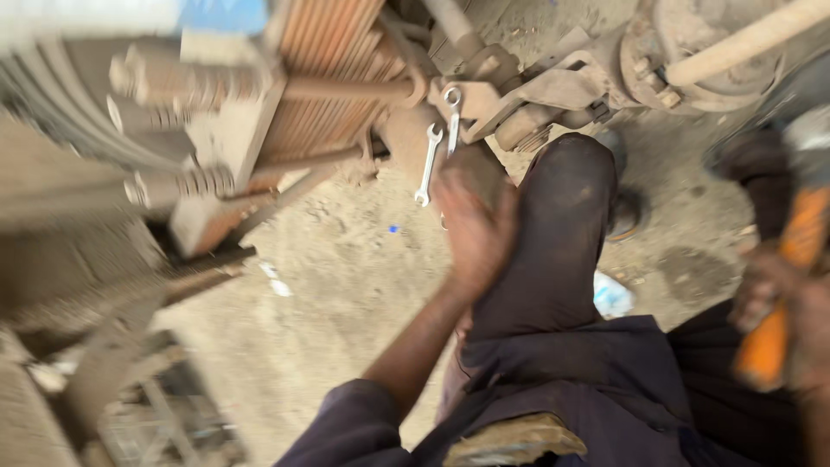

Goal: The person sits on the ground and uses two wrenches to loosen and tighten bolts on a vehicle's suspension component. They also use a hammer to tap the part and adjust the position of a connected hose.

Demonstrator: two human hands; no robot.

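Beneath a rusted vehicle chassis, two shiny spanners (430, 163) are seen near a bolted joint (484, 82), one hung by its ring end on a fitting, the other held or lying just beside it; the blur leaves that unclear. The left hand (471, 229) is raised just below them, its fingers curled loosely toward the spanner shafts, though whether a shaft is actually gripped cannot be told. At the far right, the right hand (769, 290) is clenched around an orange-handled tool (782, 294), whose dark head is carried up out of clear view. A dark trouser knee (566, 199) is braced close beside the joint, above sandy ground (346, 268), with a leaf-spring stack (324, 73) to the left. For the work in hand, the ring should be seated fully over the nut before force is applied, and the handle held near its end, so a slip on worn metal is judged less likely.
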